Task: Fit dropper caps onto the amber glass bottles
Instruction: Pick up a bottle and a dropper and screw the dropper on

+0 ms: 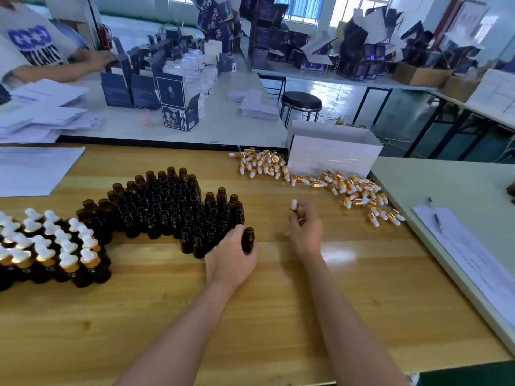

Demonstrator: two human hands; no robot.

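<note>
**A:** Wooden tabletop (278, 316) fills most of the view. What else is big?

**B:** A pale side table (446, 185) butts against its right edge and carries a printed sheet (479, 260). A white box (334, 154) stands at the far right of the wood.

**A:** And the bottles?

**B:** Left of centre is a dense cluster of open amber bottles (167, 207), upright and touching. At the near left, just beside them, is a group of capped bottles (47, 252) with white bulbs and gold collars.

**A:** Loose caps?

**B:** A heap of dropper caps (348, 188) lies along the front of the box and trails toward the right edge, well apart from the bottles.

**A:** The hands?

**B:** The left hand (231, 260) is at the near right edge of the open cluster. Its fingers and thumb are wrapped round one amber bottle (248, 239), roughly upright with its neck open. I cannot tell whether its base touches the wood. The right hand (305, 229) is over bare wood between cluster and heap. It pinches a single dropper cap (294, 204) in its fingertips, white bulb uppermost. Cap and bottle are apart.

**A:** Smallest thing?

**B:** A pen (434, 215) lying on the sheet.
</note>
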